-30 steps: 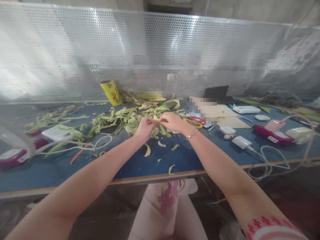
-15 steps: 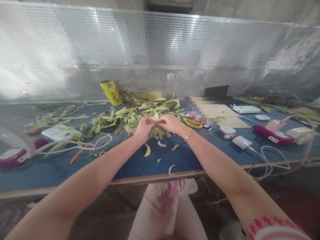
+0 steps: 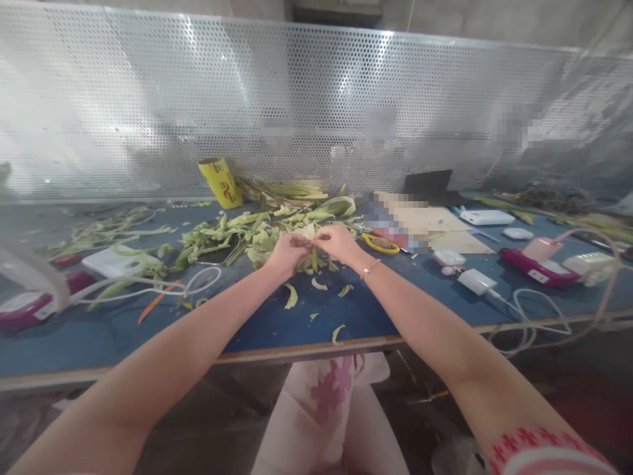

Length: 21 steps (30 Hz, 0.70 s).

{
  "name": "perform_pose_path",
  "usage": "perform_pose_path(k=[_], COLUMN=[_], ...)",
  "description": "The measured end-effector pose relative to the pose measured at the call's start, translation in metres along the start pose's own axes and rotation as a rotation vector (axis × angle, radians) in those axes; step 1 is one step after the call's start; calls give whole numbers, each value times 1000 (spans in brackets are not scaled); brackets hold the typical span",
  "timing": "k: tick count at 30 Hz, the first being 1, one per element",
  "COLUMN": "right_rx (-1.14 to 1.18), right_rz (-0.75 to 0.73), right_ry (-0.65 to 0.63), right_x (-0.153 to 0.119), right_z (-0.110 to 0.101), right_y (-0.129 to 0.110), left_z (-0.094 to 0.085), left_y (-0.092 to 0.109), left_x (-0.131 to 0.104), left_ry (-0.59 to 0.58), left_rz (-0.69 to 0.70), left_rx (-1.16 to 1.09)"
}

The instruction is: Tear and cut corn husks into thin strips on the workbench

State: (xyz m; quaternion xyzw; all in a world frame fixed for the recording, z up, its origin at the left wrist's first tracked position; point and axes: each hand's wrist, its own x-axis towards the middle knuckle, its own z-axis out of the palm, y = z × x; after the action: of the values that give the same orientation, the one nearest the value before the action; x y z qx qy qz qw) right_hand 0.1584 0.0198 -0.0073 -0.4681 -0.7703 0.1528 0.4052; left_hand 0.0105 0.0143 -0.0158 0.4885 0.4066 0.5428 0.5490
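Note:
My left hand (image 3: 287,254) and my right hand (image 3: 335,243) meet fingertip to fingertip over the table. Both pinch at what looks like a pale green plant piece (image 3: 309,231), mostly hidden by the fingers. Behind and below them spreads a heap of green plant stems and leaves (image 3: 262,227). Curled peelings, one a yellow-green strip (image 3: 291,297) and another a thin curl (image 3: 337,333), lie on the blue tabletop (image 3: 277,330) in front. Yellow-handled scissors (image 3: 380,245) rest to the right of my right hand.
A yellow printed tube (image 3: 221,183) leans behind the heap, near a perforated metal panel (image 3: 316,99). To the left are a white box (image 3: 111,262), a purple power strip (image 3: 30,311) and cables. Cardboard (image 3: 459,241), a white charger (image 3: 477,282) and another purple strip (image 3: 539,269) lie right.
My hands stay together at nearly the same spot. The fingers have shifted slightly, with my right wrist a little further left. The peelings on the table have not moved.

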Motion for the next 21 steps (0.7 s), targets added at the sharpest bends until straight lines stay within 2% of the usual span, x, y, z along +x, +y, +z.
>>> perform_pose_path(k=[4,8,12,17,21], right_rx=[158,332,372,399,368], right_rz=[159,240,229,237,185], right_ry=[-2,-11,-25,-65,-76], right_x=[1,0,0,1,1], right_z=[-2,-5,-5,-3,-4], right_y=[1,-5,-8,-7,-7], left_z=[-1,2,3,2,3], left_y=[-4,0,4,5,8], left_x=[2,-1,-3,-5,-6], left_ry=[-1,-48,-19,-6,-16], left_rz=[2,-67,-43,4,7], left_rx=[99,60,-57,-35,-57])
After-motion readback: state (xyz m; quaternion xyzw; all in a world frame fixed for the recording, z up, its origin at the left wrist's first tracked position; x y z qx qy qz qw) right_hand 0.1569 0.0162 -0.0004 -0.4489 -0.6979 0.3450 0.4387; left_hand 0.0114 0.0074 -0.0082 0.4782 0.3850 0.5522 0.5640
